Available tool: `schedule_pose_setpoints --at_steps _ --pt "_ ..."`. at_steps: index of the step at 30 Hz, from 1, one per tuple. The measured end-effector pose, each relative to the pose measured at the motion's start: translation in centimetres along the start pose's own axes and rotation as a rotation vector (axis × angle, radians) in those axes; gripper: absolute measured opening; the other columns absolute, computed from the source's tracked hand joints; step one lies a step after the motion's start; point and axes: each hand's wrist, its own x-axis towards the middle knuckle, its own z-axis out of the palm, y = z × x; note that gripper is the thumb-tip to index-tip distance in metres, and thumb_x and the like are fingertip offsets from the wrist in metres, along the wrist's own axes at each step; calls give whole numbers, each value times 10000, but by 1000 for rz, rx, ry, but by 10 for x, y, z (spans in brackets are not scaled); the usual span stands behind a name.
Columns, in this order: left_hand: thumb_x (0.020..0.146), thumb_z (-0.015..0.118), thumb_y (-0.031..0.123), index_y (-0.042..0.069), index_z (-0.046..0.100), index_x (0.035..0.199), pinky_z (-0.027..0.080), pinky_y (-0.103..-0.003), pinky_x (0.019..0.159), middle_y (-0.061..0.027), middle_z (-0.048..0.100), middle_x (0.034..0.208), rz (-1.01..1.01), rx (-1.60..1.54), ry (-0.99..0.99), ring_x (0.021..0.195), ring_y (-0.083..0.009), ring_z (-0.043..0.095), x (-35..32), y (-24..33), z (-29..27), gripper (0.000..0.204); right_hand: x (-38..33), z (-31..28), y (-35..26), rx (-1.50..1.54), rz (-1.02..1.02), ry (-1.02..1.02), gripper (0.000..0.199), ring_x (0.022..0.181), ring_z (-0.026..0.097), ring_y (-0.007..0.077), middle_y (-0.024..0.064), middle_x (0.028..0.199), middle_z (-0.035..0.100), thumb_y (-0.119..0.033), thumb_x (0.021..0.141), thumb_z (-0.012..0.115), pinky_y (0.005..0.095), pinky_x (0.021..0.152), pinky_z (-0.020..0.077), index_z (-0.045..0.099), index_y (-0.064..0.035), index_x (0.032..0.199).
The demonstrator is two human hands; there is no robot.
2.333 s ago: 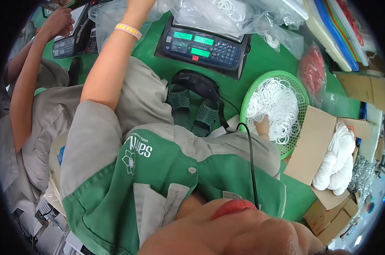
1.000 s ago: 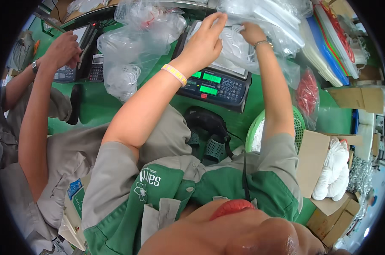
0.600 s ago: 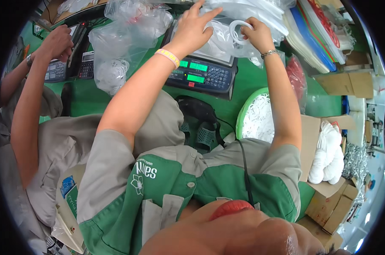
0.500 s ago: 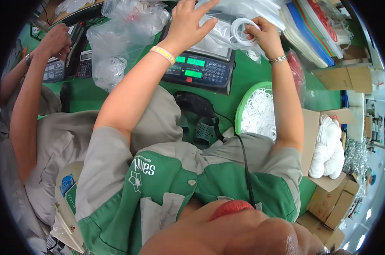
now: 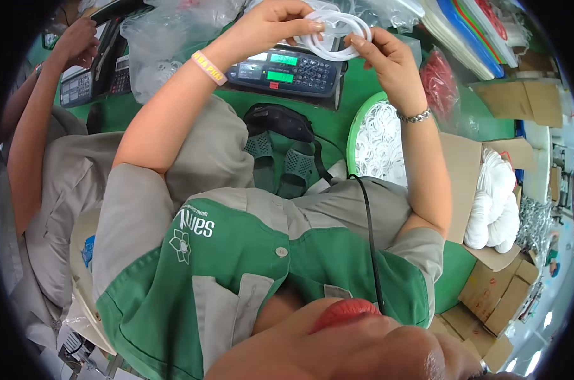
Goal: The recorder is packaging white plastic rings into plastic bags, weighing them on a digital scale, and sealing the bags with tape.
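Note:
A coil of white cord [image 5: 331, 55], wound in several loops, is held up between my two hands over a digital scale [image 5: 312, 79] with lit green displays. My left hand [image 5: 283, 19] pinches the coil's left side between thumb and fingers. On its right side, the fingertips of my right hand [image 5: 391, 60] are closed on the cord. Below my right forearm stands a round basket with a green rim [image 5: 352, 139], filled with white loops [image 5: 380, 142]. Clear plastic bags [image 5: 166, 38] lie left of the scale and behind my hands.
At the left, a co-worker's hand [image 5: 78, 41] is near another scale [image 5: 81, 88] and a calculator [image 5: 121, 75]. To the right are a red plastic bag [image 5: 439, 82], stacked coloured sheets [image 5: 467, 38] and a cardboard box [image 5: 451, 183] with white cord hanks [image 5: 492, 206].
My left hand has come back from the plastic bags and taken hold of the coil, which the right hand alone held before. The coil has shifted left.

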Motion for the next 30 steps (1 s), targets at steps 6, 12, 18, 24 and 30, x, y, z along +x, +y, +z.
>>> schedule_pose_setpoints --at_steps 6,12,18,24,30 --pt "872 541 160 32 551 867 440 -190 632 3 595 796 28 -24 -13 702 -59 546 4 -4 9 129 -11 -3 5 210 215 -35 204 544 477 22 -31 661 541 -200 849 573 168 456 377 627 -29 947" --pt "850 566 233 64 588 915 399 -176 584 24 622 755 118 185 2 678 -17 521 15 -16 6 183 -7 2 6 311 291 36 212 560 502 36 -9 746 581 -194 857 557 168 478 408 608 -23 971" --pt "858 559 219 19 582 990 422 -186 661 11 611 824 57 177 41 712 -35 521 12 -10 7 241 -4 -5 19 300 337 -56 204 579 497 44 -7 779 587 -194 857 553 183 504 417 591 -34 976" --pt "771 632 334 137 573 1137 341 -355 938 -196 446 1223 567 1186 654 1127 -308 428 29 -32 -49 420 1 -51 91 222 502 160 188 569 492 56 -1 770 582 -195 852 548 200 498 420 599 -42 949" --pt "789 558 157 28 563 1116 471 -291 790 -143 603 1045 5 634 592 880 -172 610 33 -39 -71 352 -15 -82 178 -339 438 152 173 434 488 101 23 542 516 -194 792 591 248 396 370 589 -24 763"
